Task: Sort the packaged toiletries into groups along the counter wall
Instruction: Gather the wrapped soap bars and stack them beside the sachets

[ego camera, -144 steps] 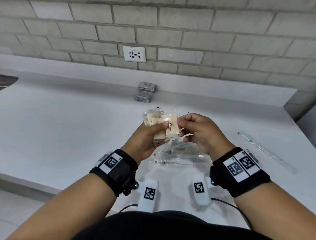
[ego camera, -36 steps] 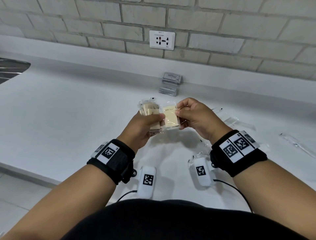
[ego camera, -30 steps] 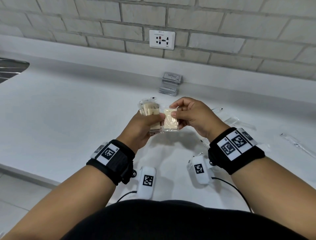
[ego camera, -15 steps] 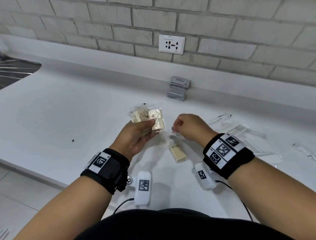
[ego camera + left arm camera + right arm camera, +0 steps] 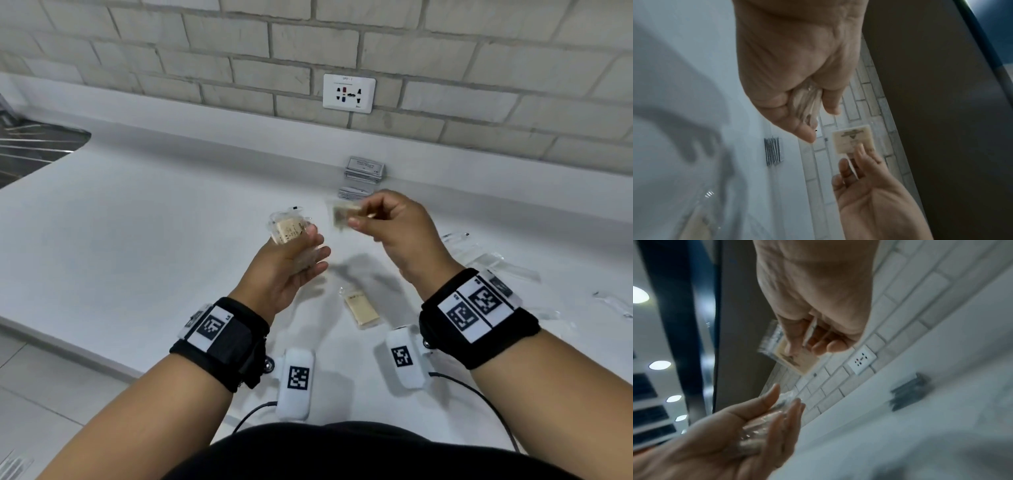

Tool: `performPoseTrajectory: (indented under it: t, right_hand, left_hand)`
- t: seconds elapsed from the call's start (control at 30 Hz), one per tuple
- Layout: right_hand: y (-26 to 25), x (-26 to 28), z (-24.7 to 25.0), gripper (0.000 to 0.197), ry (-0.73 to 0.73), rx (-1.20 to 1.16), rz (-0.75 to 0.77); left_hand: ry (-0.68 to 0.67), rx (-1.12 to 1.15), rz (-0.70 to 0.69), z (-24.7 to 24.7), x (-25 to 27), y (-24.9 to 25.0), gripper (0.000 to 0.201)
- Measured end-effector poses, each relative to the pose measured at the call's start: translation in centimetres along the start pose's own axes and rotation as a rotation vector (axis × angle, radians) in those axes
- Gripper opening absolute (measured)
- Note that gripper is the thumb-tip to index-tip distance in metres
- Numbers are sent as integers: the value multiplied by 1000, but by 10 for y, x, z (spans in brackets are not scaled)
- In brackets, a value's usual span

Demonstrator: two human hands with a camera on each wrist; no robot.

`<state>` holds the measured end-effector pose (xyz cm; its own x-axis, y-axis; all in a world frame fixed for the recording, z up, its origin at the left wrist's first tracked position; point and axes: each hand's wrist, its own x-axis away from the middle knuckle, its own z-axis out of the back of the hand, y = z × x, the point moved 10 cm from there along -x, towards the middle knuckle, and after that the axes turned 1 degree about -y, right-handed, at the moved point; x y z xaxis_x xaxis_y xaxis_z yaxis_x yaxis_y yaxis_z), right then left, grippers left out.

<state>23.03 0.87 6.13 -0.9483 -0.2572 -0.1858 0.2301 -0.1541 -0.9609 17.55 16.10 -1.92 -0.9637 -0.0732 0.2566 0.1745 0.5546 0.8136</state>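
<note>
Head view first, from my remote seat: nearest me, two white tagged pods (image 5: 295, 387) hang off the wristbands above the counter (image 5: 120, 240) edge. Just beyond them a single beige sachet (image 5: 362, 307) lies flat on the white surface, between the two wrists and touching neither hand.

Above it, my left hand (image 5: 286, 265) is raised off the counter, palm up. Its fingers are loosely curved around a small bundle of clear-wrapped sachets (image 5: 287, 230), which sits in the palm with the thumb alongside; the right wrist view shows the fingers (image 5: 793, 408) nearly straight under the plastic, so the grip is a loose cradle.

My right hand (image 5: 399, 233) hovers just beside it, a little farther out. Thumb and forefinger are pinched on one wrapped beige packet (image 5: 344, 214), the other fingers curled in; the packet is blurred from the head camera, but the left wrist view shows it (image 5: 853, 139) held by its lower edge, clear of the left hand.

Off to the right, several clear wrappers (image 5: 493, 260) lie scattered on the counter; I cannot tell what they contain.

Farther back, a stack of grey packets (image 5: 363, 173) stands against the low white upstand at the wall. Above it, a white socket plate (image 5: 348, 93) is set in the pale brick.
</note>
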Motion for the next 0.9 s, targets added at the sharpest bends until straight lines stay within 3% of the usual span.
performPoseTrajectory:
  t: [0.07, 0.13, 0.2, 0.3, 0.37, 0.43, 0.5, 0.63, 0.73, 0.83, 0.9]
  right_hand:
    - [-21, 6, -7, 26, -78, 197, 193]
    - [-17, 14, -20, 27, -217, 338, 227]
    - [-8, 14, -13, 35, -188, 301, 181]
    - [0, 5, 11, 35, -19, -5, 21]
    - [6, 2, 7, 18, -42, -161, -122]
    - [7, 1, -2, 15, -110, -108, -186]
    - [5, 0, -6, 10, -121, -48, -187]
    - [2, -5, -1, 7, -102, -164, -195]
    - [1, -8, 5, 8, -121, 35, -172]
    - [3, -7, 1, 8, -140, -4, -192]
    - [6, -8, 5, 10, -61, -70, -206]
  left_hand:
    - [-8, 42, 43, -3, 1, -1, 9]
    - [-54, 10, 20, -11, 3, 3, 4]
    - [-79, -56, -31, -19, 4, 10, 11]
    - [-99, -88, -101, -25, 5, 19, 18]
    - [-108, -98, -127, -28, 6, 22, 21]
    - [-128, -105, -133, -31, 6, 22, 23]
    - [-145, -117, -122, -34, 7, 20, 21]
    - [-83, -84, -92, -25, 6, 17, 15]
    - [-19, -55, -57, -10, 2, 14, 13]
    - [-74, -106, -16, -12, 3, 9, 12]
    - [-128, -126, 6, -18, 6, 4, 18]
